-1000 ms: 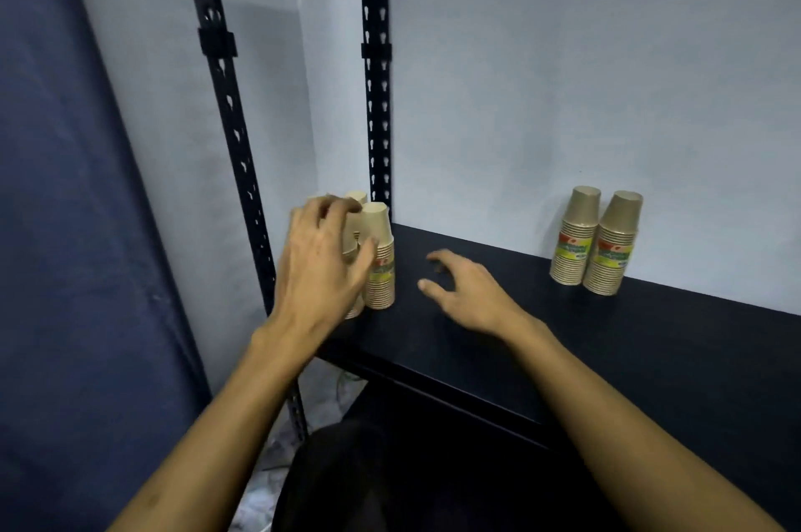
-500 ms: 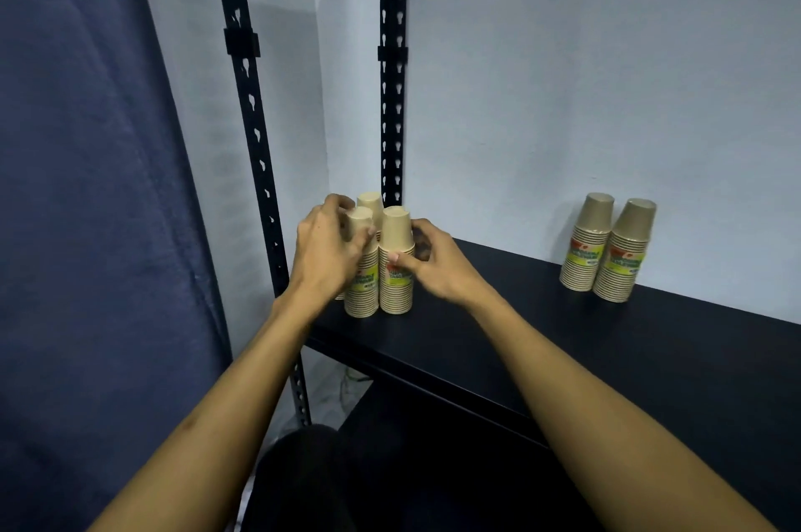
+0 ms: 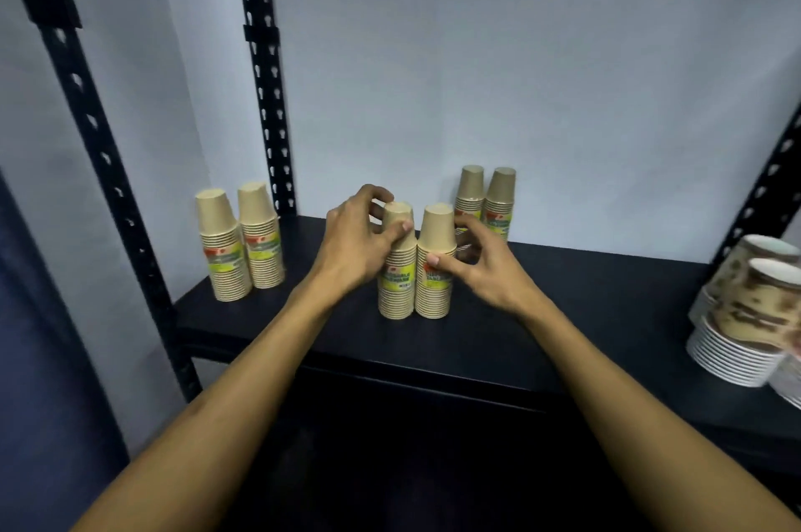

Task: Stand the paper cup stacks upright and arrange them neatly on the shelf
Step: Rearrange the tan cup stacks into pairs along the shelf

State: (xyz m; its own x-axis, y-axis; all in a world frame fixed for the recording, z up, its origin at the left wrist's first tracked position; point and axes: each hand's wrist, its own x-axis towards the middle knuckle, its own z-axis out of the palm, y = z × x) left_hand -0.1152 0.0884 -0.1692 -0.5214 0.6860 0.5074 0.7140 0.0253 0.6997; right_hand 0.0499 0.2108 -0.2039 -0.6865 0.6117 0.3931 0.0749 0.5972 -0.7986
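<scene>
Two upright tan paper cup stacks stand side by side on the black shelf (image 3: 563,306). My left hand (image 3: 355,245) grips the left stack (image 3: 396,280) near its top. My right hand (image 3: 481,267) grips the right stack (image 3: 434,271), thumb on its front. Both stacks touch each other and rest on the shelf. Another upright pair (image 3: 238,245) stands at the shelf's left end. A third upright pair (image 3: 487,197) stands by the back wall, partly hidden behind my right hand.
White and brown patterned cup stacks (image 3: 750,314) lie tilted at the shelf's right end. Black perforated uprights (image 3: 260,67) frame the shelf on the left, one more at the right edge. A blue curtain (image 3: 43,358) hangs at the far left.
Both hands have carried two stacks from the shelf's left end to its middle. Two stacks stay at the left. The view swung right, revealing the patterned cups.
</scene>
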